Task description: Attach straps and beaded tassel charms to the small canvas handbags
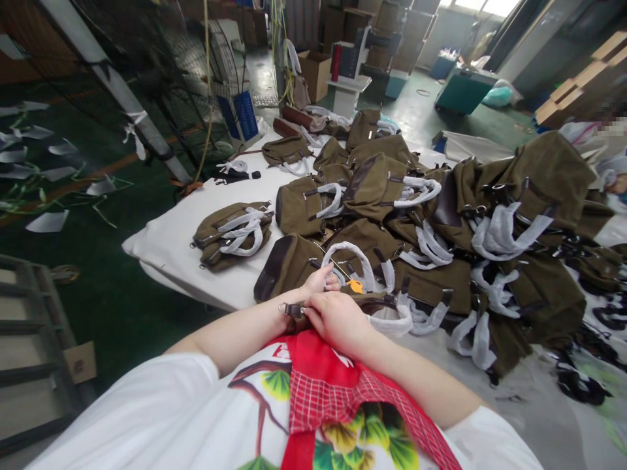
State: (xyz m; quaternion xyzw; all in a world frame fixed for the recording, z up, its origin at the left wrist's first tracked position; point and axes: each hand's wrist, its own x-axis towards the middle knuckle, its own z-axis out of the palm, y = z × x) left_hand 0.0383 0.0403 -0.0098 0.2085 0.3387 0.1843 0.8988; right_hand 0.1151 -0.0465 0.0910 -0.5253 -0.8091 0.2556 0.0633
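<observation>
An olive canvas bag [375, 301] lies at the table's near edge, close against my body. My right hand [340, 321] is closed on its left end, beside a dark leather tab [292, 310] with a metal ring. Just beyond, my left hand [321, 281] has its fingers curled inward at the bag's far side; what they hold is hidden. An orange piece [356, 286] shows right of the left fingers, near a thin straight line that may belong to it. White-wrapped handles [392, 321] stick out right of my right hand.
More olive bags [377, 189] with wrapped handles pile across the white-covered table [161, 238]. One bag [232, 235] lies apart at left, near black straps [238, 176]. A slanted metal post [117, 91] and a fan [215, 59] stand at left. Cartons [313, 75] are behind.
</observation>
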